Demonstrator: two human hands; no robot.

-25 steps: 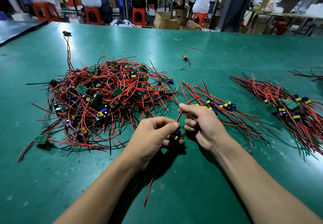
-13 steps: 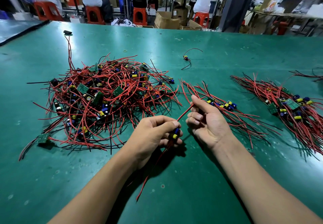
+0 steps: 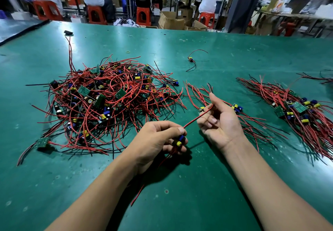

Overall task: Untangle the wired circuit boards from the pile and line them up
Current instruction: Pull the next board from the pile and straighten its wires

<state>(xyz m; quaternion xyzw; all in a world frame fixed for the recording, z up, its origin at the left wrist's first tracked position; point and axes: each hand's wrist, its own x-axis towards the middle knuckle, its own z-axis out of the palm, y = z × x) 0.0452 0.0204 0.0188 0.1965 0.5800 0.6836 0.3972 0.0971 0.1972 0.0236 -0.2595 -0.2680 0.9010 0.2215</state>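
Observation:
A tangled pile [image 3: 108,102] of small green circuit boards with red and black wires lies on the left of the green table [image 3: 180,194]. My left hand [image 3: 158,140] is closed around one wired board [image 3: 179,140] with blue and yellow parts; its red wires hang below the hand. A red wire [image 3: 196,119] runs from that board up to my right hand [image 3: 218,120], which pinches its far end between thumb and forefinger, palm turned up. Behind my right hand lies a small laid-out row of boards [image 3: 236,108]. A larger lined-up bundle [image 3: 297,108] lies at the right.
A single wired board [image 3: 191,59] lies alone toward the back middle, and a black part [image 3: 68,32] with a long red wire sits at the back left. More wires [image 3: 324,79] show at the right edge. People sit on orange stools beyond the table's far edge.
My right hand has slid along the red wire, up and to the right, and turned palm up. The wire is now stretched between both hands. My left hand stayed in place.

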